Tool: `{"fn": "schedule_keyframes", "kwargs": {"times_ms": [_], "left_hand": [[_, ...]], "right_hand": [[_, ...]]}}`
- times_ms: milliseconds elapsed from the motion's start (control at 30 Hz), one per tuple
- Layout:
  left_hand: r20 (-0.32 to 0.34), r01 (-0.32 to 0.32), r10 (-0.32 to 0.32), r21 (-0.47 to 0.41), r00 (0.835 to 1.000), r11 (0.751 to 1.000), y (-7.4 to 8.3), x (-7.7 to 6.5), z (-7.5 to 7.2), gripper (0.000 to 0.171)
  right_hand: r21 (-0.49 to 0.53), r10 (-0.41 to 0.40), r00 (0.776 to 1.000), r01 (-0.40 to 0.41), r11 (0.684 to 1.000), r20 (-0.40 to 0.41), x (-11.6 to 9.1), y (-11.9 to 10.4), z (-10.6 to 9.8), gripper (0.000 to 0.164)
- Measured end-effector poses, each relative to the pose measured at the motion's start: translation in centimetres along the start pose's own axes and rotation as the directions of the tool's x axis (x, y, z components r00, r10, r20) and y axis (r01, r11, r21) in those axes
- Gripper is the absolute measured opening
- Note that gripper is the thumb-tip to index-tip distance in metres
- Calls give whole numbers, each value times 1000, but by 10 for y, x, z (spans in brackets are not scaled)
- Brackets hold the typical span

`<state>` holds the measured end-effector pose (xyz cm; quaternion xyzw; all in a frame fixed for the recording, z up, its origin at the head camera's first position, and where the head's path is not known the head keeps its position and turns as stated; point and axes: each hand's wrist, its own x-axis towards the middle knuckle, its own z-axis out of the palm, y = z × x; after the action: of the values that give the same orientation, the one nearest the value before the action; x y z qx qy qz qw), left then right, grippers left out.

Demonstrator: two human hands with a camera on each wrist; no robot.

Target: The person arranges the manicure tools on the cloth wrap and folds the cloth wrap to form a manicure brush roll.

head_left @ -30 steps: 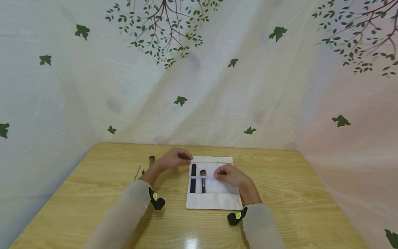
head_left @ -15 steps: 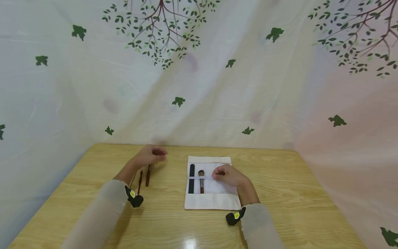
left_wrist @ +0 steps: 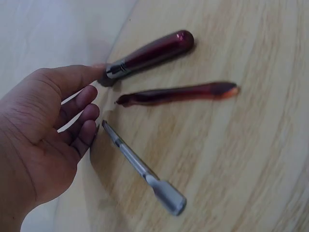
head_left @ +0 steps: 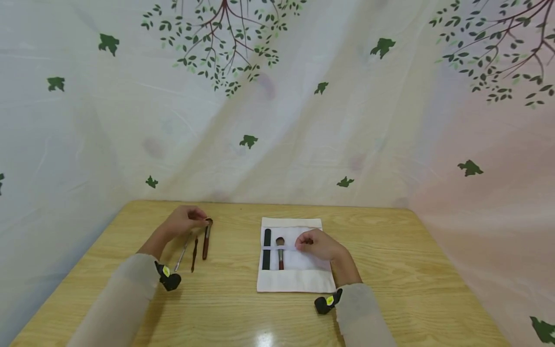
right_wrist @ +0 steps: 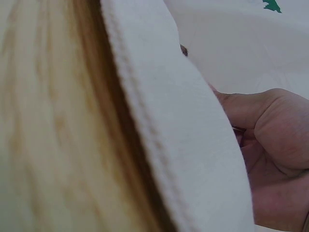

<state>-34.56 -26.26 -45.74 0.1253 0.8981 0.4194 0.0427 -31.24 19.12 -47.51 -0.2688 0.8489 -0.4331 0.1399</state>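
Note:
My left hand [head_left: 184, 221] is at the left of the table, fingertips right at the bristle end of a makeup brush [head_left: 205, 243] with a dark red handle; its fingers are loosely bent. Beside that brush lie a slim dark red tool [left_wrist: 178, 94] and a silver cuticle pusher [left_wrist: 145, 169]. A white cloth brush roll [head_left: 295, 281] lies unfolded near the middle, holding a black flat strip [head_left: 266, 250] and a second makeup brush [head_left: 280, 253] under its elastic band [head_left: 288, 247]. At the band's right part, my right hand [head_left: 321, 244] pinches it; the roll's edge partly hides those fingers in the right wrist view.
The wooden table [head_left: 381, 270] ends at a pale cloth backdrop [head_left: 277, 168] printed with leaves and branches. Each forearm carries a black wrist camera, the left one [head_left: 170, 279] over the table and the right one [head_left: 326, 303] by the roll's near corner.
My left hand has moved left from the roll's upper left corner to the loose brush and tools, which now show more fully. The right hand has stayed at the band.

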Motion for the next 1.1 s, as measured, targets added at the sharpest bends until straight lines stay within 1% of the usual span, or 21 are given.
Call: {"fn": "schedule_keyframes", "kwargs": {"times_ms": [100, 267, 367, 467, 567, 667, 767, 867, 967, 1100], "left_hand": [[5, 21, -21, 34, 1000, 999, -2, -1, 0, 27], [31, 13, -15, 56, 999, 998, -2, 2, 1, 31], [48, 4, -6, 50, 999, 999, -2, 3, 4, 37], [53, 20, -23, 56, 998, 998, -1, 4, 7, 43], [55, 35, -40, 86, 998, 996, 2, 5, 11, 51], [48, 45, -52, 121, 998, 992, 4, 6, 14, 56], [43, 51, -57, 114, 997, 992, 7, 6, 17, 55], [34, 56, -59, 93, 998, 994, 9, 5, 19, 51], [32, 34, -37, 94, 999, 995, 10, 5, 19, 48], [36, 31, -34, 82, 999, 996, 9, 6, 20, 45]], "right_hand": [[-2, 4, 1000, -4, 1000, -4, 0, 1, 0, 12], [-2, 9, 1000, -9, 1000, -11, 0, 0, 0, 12], [0, 17, 1000, -17, 1000, -9, 0, 0, 0, 12], [5, 28, 1000, -28, 1000, -7, 0, 0, 1, 12], [8, 32, 999, -32, 999, -6, 0, -1, 1, 12], [13, 24, 1000, -24, 1000, -7, 0, -1, 1, 12], [19, 19, 1000, -19, 1000, -5, 1, -2, 1, 13], [21, 22, 1000, -22, 1000, -1, 1, -3, 1, 13], [16, 15, 1000, -15, 1000, 0, 1, -2, 1, 12], [14, 6, 1000, -6, 1000, -2, 0, -1, 0, 11]]}}
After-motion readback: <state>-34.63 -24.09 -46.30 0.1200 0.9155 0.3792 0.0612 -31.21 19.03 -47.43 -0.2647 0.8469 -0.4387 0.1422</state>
